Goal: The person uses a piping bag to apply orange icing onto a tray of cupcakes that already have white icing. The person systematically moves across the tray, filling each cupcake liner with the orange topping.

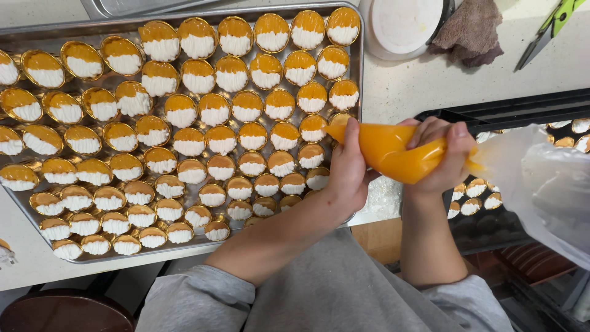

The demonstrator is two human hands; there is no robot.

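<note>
A clear piping bag [393,150] filled with orange cream lies across both of my hands, its tip pointing left at the right edge of a large metal tray [359,67]. My left hand [347,172] steadies the bag near its tip. Further back, my right hand [439,157] squeezes the bag's thick part, and the empty plastic tail trails off to the right. The tray carries several rows of small gold foil cups [221,114], each half white cream and half orange cream. The bag's tip sits over a cup [339,118] at the tray's right edge.
A black tray [516,110] with more filled cups sits to the right, partly under the bag's tail. At the back stand a white round lid [405,24], a brown cloth [470,31] and green-handled scissors [550,27]. A dark stool [64,310] is below the counter.
</note>
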